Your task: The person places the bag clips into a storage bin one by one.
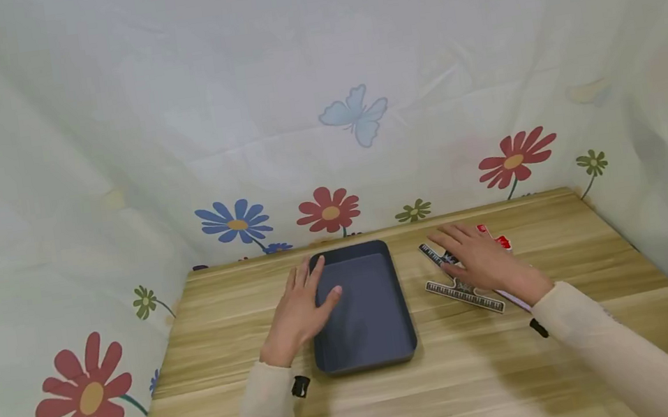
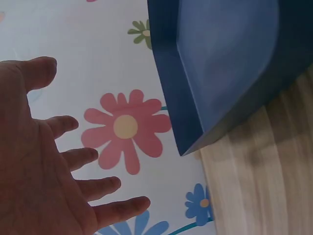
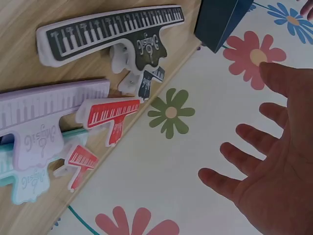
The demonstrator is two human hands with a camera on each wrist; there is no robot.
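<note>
My left hand hovers at the left side of a dark blue rectangular tray, fingers spread; in the left wrist view its fingers stand apart from the tray wall. Over a group of piano-key-patterned clips my right hand is held with fingers extended, covering part of them. The right wrist view shows a large black clip, a small black clip, a lilac clip, a mint clip, a red clip and a smaller red clip. Neither hand grips anything.
Tray and clips lie on a wood-grain table. Behind it and at both sides hangs a pale cloth printed with flowers and butterflies. The table's back edge runs close behind the tray.
</note>
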